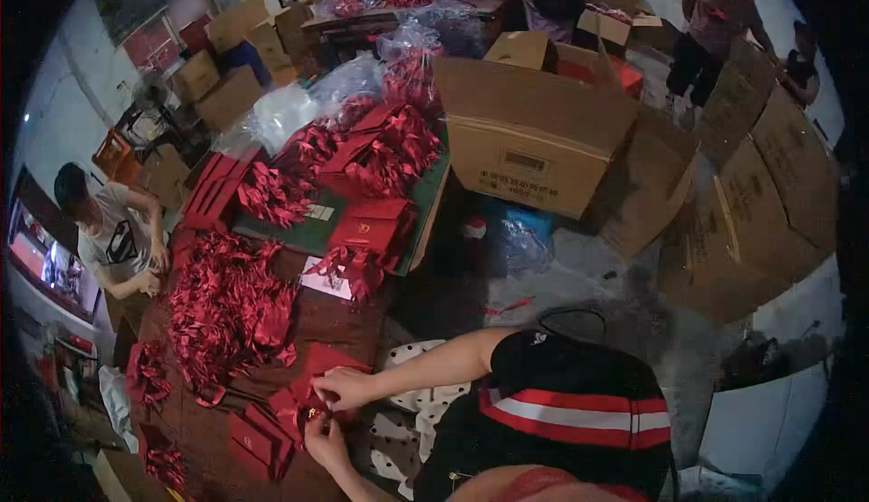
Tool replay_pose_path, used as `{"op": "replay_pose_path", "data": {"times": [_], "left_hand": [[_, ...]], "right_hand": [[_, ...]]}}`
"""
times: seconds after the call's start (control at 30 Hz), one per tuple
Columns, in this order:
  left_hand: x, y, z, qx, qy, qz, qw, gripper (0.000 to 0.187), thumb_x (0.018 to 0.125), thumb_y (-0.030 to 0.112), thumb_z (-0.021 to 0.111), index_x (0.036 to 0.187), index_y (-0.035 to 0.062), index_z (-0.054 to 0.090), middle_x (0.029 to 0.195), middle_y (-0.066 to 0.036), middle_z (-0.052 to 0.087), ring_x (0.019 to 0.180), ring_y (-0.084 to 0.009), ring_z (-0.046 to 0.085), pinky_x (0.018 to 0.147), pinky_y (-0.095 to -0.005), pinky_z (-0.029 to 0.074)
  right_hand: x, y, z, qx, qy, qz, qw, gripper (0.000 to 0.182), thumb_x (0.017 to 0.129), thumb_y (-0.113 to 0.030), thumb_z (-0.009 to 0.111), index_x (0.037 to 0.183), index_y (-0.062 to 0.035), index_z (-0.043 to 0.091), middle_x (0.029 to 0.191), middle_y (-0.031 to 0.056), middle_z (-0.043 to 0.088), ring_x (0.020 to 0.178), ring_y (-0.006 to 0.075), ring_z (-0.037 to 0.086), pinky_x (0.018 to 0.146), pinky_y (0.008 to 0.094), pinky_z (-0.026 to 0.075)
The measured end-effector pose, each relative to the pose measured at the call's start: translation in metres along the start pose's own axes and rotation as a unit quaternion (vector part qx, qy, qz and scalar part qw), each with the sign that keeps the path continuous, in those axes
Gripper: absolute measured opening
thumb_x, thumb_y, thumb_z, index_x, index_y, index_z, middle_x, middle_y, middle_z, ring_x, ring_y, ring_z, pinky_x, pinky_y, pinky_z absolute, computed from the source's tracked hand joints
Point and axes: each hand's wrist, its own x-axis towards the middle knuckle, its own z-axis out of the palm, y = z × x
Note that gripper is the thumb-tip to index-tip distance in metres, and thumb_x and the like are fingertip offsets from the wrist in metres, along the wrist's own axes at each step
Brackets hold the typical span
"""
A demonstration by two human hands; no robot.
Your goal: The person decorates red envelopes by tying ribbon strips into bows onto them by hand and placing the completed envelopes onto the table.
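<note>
My right hand [346, 387] reaches in from the right, its fingers closed on a part of a red paper bag [330, 360] over the brown tabletop [339, 325]. Just below it, my left hand [324, 440] has its fingers bent together at the bag's lower edge, by a small gold-coloured detail [313, 413]. What lies between the fingertips is too small to make out. Beside the hands, more folded red bags [258, 440] rest on the table. A large heap of red ribbons [226, 307] lies further off.
Stacked red bags [371, 149] and clear plastic [285, 114] cover a green surface [312, 229]. A co-worker [118, 235] is at the table's left side. Large cardboard boxes [529, 135] stand behind and to the right. Other people [715, 27] are at the back.
</note>
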Motion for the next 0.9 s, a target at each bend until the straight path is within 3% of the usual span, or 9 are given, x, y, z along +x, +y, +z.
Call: {"op": "replay_pose_path", "data": {"times": [0.17,0.37,0.53,0.63,0.67,0.73,0.77,0.8,0.9], "left_hand": [[0.006,0.002,-0.002,0.001,-0.039,-0.016,0.999,0.026,0.077,0.011,0.071,0.102,0.0025,0.072,0.091,-0.021,0.065,0.089,-0.0408,0.061,0.08,-0.0502,0.048],[0.008,0.004,-0.004,0.012,-0.071,-0.117,0.99,0.024,0.077,0.011,0.072,0.098,0.0017,0.072,0.088,-0.02,0.064,0.088,-0.0403,0.061,0.078,-0.05,0.048],[0.005,0.012,-0.003,-0.003,-0.057,-0.182,0.982,0.018,0.075,0.012,0.075,0.088,0.0009,0.07,0.084,-0.017,0.063,0.085,-0.0384,0.061,0.075,-0.0484,0.048],[0.006,0.016,0.0,-0.049,-0.02,-0.177,0.983,0.017,0.071,0.012,0.075,0.084,0.0035,0.07,0.085,-0.016,0.063,0.085,-0.0371,0.061,0.076,-0.0474,0.048],[0.006,0.019,-0.003,-0.078,-0.012,-0.172,0.982,0.016,0.07,0.012,0.075,0.083,0.0042,0.069,0.084,-0.016,0.062,0.085,-0.0372,0.061,0.076,-0.0471,0.049],[0.002,0.015,-0.001,-0.018,0.025,-0.117,0.993,0.014,0.071,0.013,0.073,0.08,0.0048,0.068,0.083,-0.016,0.063,0.087,-0.0372,0.062,0.078,-0.0467,0.05],[0.006,0.024,-0.011,-0.021,0.029,-0.122,0.992,0.013,0.072,0.014,0.071,0.079,0.0043,0.067,0.084,-0.015,0.064,0.089,-0.0369,0.063,0.079,-0.0463,0.05],[0.003,0.006,-0.007,-0.057,-0.023,-0.139,0.988,0.026,0.075,0.014,0.073,0.097,0.0013,0.07,0.097,-0.018,0.065,0.099,-0.0369,0.061,0.084,-0.0458,0.049],[-0.004,0.002,-0.006,-0.113,-0.021,-0.128,0.985,0.021,0.077,0.015,0.073,0.091,0.0003,0.068,0.092,-0.016,0.063,0.093,-0.0349,0.061,0.081,-0.0452,0.049]], "right_hand": [[0.005,0.006,-0.007,0.041,-0.116,0.055,0.991,0.025,0.075,-0.015,0.074,0.089,-0.0091,0.054,0.086,0.0065,0.064,0.083,0.0293,0.063,0.072,0.0463,0.047],[0.0,0.01,-0.013,0.08,-0.091,-0.025,0.992,0.024,0.076,-0.014,0.077,0.086,-0.0082,0.056,0.084,0.0073,0.067,0.085,0.0278,0.065,0.078,0.0441,0.048],[0.004,-0.007,-0.03,0.136,-0.114,0.024,0.984,0.026,0.074,-0.002,0.076,0.086,-0.0032,0.052,0.086,0.0075,0.064,0.082,0.0203,0.069,0.078,0.0338,0.054],[0.006,0.026,-0.018,0.282,-0.188,0.033,0.94,0.028,0.076,-0.006,0.077,0.091,-0.0041,0.054,0.09,0.008,0.062,0.091,0.0204,0.066,0.085,0.0346,0.053],[0.006,0.015,-0.034,0.127,-0.167,-0.054,0.976,0.033,0.079,-0.018,0.081,0.099,-0.008,0.057,0.095,0.0059,0.064,0.093,0.0269,0.061,0.087,0.0428,0.046],[0.011,0.019,-0.046,0.049,-0.146,-0.177,0.972,0.039,0.074,-0.02,0.082,0.102,-0.0097,0.057,0.111,0.0093,0.06,0.113,0.0314,0.052,0.097,0.0456,0.04],[0.02,0.016,-0.056,-0.005,-0.207,-0.197,0.958,0.044,0.073,-0.026,0.082,0.107,-0.0104,0.059,0.117,0.0131,0.057,0.118,0.0341,0.048,0.1,0.0489,0.04],[0.015,0.017,-0.061,-0.104,-0.118,-0.257,0.954,0.051,0.074,-0.031,0.082,0.115,-0.0098,0.06,0.121,0.0146,0.057,0.12,0.035,0.049,0.103,0.0494,0.038],[0.012,0.027,-0.061,-0.117,-0.135,-0.175,0.968,0.073,0.066,-0.036,0.088,0.125,-0.007,0.055,0.125,0.0144,0.058,0.12,0.037,0.053,0.106,0.045,0.041]]}}
